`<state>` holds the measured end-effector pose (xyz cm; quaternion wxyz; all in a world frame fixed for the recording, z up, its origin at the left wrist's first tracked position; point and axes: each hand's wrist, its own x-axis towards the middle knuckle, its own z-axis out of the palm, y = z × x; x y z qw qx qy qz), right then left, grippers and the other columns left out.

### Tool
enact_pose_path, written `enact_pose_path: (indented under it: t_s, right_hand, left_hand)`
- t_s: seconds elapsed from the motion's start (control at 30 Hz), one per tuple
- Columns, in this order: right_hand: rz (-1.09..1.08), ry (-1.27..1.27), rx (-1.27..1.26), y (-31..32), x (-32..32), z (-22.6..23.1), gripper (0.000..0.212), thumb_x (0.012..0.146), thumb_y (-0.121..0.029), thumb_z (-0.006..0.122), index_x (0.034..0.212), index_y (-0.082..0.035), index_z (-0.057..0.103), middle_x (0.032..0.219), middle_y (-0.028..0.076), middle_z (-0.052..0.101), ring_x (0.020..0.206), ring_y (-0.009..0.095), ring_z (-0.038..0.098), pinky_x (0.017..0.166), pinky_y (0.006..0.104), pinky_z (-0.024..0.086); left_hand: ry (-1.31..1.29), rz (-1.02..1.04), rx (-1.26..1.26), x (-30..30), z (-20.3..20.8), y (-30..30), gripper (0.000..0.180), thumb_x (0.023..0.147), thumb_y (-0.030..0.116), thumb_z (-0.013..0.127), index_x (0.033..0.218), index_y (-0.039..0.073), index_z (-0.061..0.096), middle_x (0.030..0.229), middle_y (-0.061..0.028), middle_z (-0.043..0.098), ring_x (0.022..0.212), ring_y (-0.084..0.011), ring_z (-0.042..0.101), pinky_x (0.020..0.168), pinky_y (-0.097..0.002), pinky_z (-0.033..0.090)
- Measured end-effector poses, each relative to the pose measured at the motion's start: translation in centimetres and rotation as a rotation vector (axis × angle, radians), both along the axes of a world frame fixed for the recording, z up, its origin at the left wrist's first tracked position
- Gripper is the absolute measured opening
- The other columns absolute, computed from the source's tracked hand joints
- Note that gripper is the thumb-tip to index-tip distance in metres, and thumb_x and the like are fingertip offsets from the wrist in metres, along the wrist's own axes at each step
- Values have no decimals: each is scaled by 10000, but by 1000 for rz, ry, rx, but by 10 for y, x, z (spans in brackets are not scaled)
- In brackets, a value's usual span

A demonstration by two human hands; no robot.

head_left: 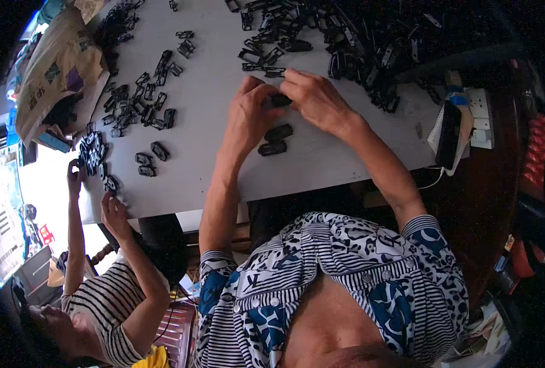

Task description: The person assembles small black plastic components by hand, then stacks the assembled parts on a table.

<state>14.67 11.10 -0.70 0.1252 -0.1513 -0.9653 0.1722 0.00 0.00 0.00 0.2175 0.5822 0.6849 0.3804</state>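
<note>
Two people show: one wearer, with one left hand (251,115) and one right hand (317,101), and one co-worker (110,294), who has two working hands (115,214). They share one table (327,162). One black part (279,100) is between the wearer's hands, two dark pieces (273,148) lie just below, and three small pieces (159,151) form a loose group farther left. The big heap (370,49) and the left-hand clusters (140,104) overlap too much to count. There is one sack (51,80) and one power strip (480,116).
</note>
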Motion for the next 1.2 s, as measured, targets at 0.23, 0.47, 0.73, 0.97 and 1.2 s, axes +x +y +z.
enact_pose_path:
  t_s: [0.23,0.47,0.73,0.97,1.2]
  right_hand:
    - [-173,51,-50,12,30,26,162,731,3,686,880,-21,629,890,95,546,866,277,587,723,381,509]
    - [-223,-46,443,44,52,25,111,799,-2,581,891,-18,641,1064,127,577,1022,281,556,872,418,476]
    - [-67,101,203,46,64,25,124,796,-37,625,901,-53,687,1004,86,590,992,253,556,884,384,447]
    - [-409,102,132,23,52,17,179,786,-173,721,811,-34,613,894,94,560,858,266,579,690,398,489]
    - [-400,67,140,23,48,12,237,693,-32,769,844,-41,586,936,61,535,914,262,597,709,383,516]
  left_hand:
    - [158,147,102,7,-8,22,246,722,-19,665,960,42,671,905,-122,559,842,-298,579,710,-394,481]
    - [515,35,176,4,-14,38,131,779,79,582,890,39,640,891,-99,507,875,-282,527,719,-393,459]
    - [239,14,42,10,-12,22,209,774,9,617,976,62,637,984,-125,561,864,-346,601,699,-431,496]
    - [178,34,46,4,-18,17,307,771,7,640,1075,47,648,1043,-177,552,900,-368,609,748,-409,516]
    - [98,48,81,2,-9,11,310,722,-57,662,1024,-4,614,1056,-169,548,922,-375,595,757,-420,511]
